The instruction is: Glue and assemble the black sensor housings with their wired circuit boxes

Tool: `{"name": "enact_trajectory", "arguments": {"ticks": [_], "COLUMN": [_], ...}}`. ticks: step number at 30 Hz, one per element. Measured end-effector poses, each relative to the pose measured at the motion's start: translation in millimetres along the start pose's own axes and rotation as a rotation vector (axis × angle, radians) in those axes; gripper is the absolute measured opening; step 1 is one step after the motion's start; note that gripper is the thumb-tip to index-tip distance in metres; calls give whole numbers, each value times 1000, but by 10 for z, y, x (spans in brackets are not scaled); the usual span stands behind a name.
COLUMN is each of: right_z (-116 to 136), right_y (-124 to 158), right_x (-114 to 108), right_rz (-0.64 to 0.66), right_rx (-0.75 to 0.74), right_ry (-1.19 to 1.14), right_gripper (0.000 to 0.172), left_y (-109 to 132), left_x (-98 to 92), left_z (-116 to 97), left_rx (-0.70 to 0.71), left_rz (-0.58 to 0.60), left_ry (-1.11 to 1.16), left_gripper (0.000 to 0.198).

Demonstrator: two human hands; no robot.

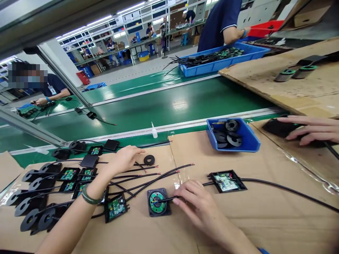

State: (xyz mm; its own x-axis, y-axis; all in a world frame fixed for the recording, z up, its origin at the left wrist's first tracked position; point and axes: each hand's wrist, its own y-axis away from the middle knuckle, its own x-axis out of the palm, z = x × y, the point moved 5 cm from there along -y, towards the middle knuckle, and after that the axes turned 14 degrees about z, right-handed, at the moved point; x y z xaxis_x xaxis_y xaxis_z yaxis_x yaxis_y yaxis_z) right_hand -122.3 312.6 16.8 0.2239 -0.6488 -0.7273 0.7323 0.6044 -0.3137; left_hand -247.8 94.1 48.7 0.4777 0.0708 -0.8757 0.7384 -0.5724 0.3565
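Observation:
My right hand (198, 199) pinches a black cable (169, 199) close to a square black housing (166, 208). Inside that housing sits a round green circuit board (157, 202) with small coloured wires at its middle. My left hand (124, 158), with a green bangle at the wrist, is held over the cables, fingers stretched toward a black ring (149, 160) and apart from it. The same cable run leads right to an open black box with a circuit board (226, 181). Below my left forearm lies another open box with a green board (116, 207).
Several black round housings (31, 218) and boxed boards lie at left. A blue bin (233, 146) holds black rings. A co-worker's hand (315, 130) touches a black part at right. Behind runs a green conveyor (180, 104), with a small white bottle (154, 132) at its edge.

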Motion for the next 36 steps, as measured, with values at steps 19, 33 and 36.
{"name": "enact_trajectory", "arguments": {"ticks": [19, 33, 36], "right_z": [14, 34, 34], "right_y": [-15, 4, 15], "right_x": [-59, -66, -60], "right_rz": [4, -23, -26], "right_rx": [30, 17, 13], "right_ry": [-79, -45, -47], "right_gripper": [5, 7, 8], "left_y": [688, 804, 785], "left_x": [187, 478, 506], "left_z": [-873, -1061, -1064], "left_rx": [267, 290, 278], "left_rz": [-99, -323, -337], "left_ry": [-33, -99, -102], "left_gripper": [40, 49, 54]}}
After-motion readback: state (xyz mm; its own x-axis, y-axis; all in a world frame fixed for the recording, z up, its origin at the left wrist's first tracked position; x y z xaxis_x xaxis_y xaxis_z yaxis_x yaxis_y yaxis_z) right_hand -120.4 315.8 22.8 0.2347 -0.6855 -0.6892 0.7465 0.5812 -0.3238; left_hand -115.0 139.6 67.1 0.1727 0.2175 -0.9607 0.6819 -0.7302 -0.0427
